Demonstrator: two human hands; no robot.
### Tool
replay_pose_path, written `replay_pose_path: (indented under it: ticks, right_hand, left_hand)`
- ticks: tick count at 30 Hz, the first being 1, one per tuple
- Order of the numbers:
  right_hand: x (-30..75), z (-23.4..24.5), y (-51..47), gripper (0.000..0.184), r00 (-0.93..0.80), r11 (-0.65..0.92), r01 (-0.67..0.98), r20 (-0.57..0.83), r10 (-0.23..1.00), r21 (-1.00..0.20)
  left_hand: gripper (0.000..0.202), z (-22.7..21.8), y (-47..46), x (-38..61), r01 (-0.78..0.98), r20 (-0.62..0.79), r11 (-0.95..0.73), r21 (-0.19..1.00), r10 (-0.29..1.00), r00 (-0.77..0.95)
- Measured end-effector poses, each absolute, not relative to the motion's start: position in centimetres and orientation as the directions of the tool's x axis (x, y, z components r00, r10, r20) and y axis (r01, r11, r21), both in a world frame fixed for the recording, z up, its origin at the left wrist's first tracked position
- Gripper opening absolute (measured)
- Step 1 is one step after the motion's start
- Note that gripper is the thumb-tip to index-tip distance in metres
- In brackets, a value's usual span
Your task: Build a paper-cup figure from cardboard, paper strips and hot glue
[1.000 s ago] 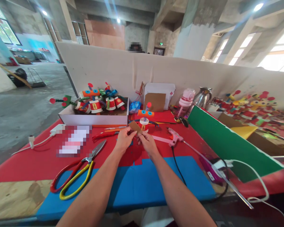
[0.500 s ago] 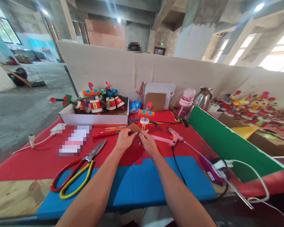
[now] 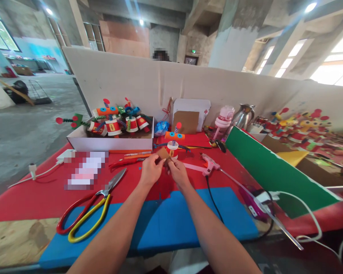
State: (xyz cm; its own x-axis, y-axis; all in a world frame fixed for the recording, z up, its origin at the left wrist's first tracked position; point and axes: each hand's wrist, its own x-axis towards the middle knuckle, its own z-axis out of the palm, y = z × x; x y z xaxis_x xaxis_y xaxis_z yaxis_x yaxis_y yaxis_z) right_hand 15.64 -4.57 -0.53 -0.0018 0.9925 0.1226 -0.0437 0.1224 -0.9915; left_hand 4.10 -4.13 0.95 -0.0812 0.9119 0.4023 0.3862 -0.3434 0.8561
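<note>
Both hands meet over the red part of the table. My left hand (image 3: 152, 169) is closed on the left side of a small brown cardboard piece (image 3: 163, 153). Fingers of my right hand (image 3: 177, 170) pinch the same piece at its right edge. Just behind the hands stands a paper-cup figure (image 3: 172, 146) with an orange tube head, blue eyes and coiled arms. To the right lies a pink glue gun (image 3: 210, 164). Large scissors (image 3: 103, 196) with red and yellow handles rest open at the left. Red-handled pliers (image 3: 125, 164) lie beyond them, partly hidden by my left hand.
A white box (image 3: 111, 144) of similar figures stands at the back left. A green-sided box (image 3: 274, 171) borders the right. A pink bottle (image 3: 224, 120) and metal jug (image 3: 244, 116) stand behind. The glue gun's black cord (image 3: 214, 199) crosses the blue sheet (image 3: 188, 217).
The whole view has shifted slightly, so things sit a little further left. Both hands still hold the cardboard piece, with only small finger movement.
</note>
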Motion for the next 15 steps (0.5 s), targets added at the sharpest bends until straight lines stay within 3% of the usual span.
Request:
replay_pose_path:
  ticks: [2, 6, 15]
  right_hand:
    - [15.9, -0.1, -4.5, 0.033, -0.005, 0.071, -0.105, 0.072, 0.997, -0.992]
    - [16.4, 0.7, -4.7, 0.037, 0.090, 0.023, -0.220, 0.003, 0.996, -0.975]
    - [16.6, 0.2, -4.4, 0.030, 0.036, 0.153, -0.141, 0.150, 0.988, -0.978]
  left_hand:
    - [0.015, 1.0, -3.8, 3.8, 0.244, 0.318, -0.288, 0.926, 0.944, -0.090]
    - [0.021, 1.3, -3.7, 3.3, 0.001, 0.159, -0.160, 0.987, 0.983, 0.087]
    - [0.025, 1.8, -4.3, 3.5, 0.022, -0.018, 0.011, 1.000, 0.947, 0.321]
